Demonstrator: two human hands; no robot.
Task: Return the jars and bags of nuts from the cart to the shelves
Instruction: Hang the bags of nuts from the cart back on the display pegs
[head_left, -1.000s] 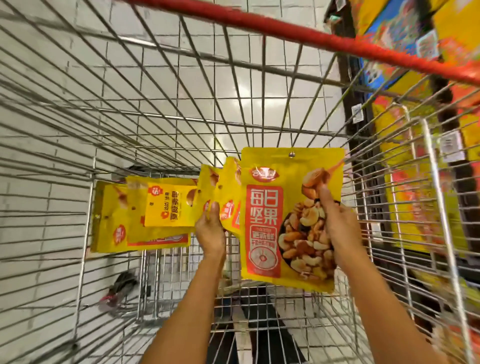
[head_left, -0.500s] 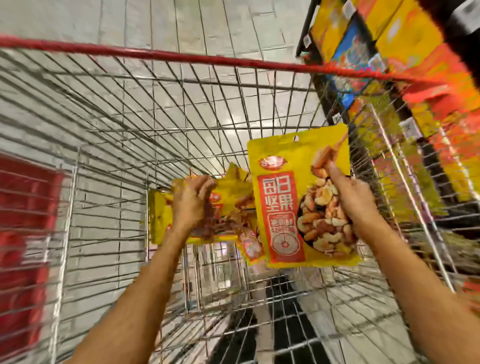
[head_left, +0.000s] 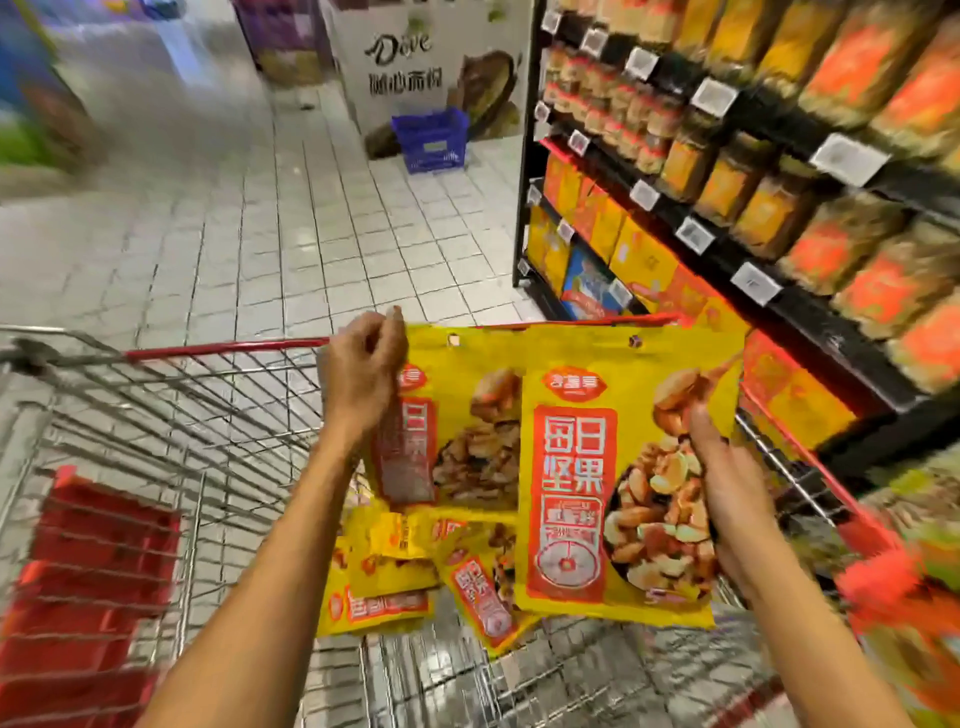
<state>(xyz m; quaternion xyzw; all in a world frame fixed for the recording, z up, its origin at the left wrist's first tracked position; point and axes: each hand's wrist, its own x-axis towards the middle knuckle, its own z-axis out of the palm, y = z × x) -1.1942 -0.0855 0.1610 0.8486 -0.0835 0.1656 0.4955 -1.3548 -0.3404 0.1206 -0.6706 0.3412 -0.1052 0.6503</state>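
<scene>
Now your left hand (head_left: 361, 379) grips the rear bag (head_left: 467, 426) by its top corner, your right hand (head_left: 727, 504) grips the front bag (head_left: 571, 493) upright, both over the cart (head_left: 223, 348); the shelves (head_left: 810, 325) lie rightward, nearest your right hand

Floor (head_left: 260, 234): pale glossy tiles. Black shelves (head_left: 724, 260), right edge. Dove display board (head_left: 431, 67), far edge; blue basket (head_left: 430, 139) before it.

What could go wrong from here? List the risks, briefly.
1. The left hand grips the rear bag only near its top corner, so it may slip back into the cart.
2. The front bag in the right hand overlaps it; the two may catch on each other when going to the shelves.
</scene>
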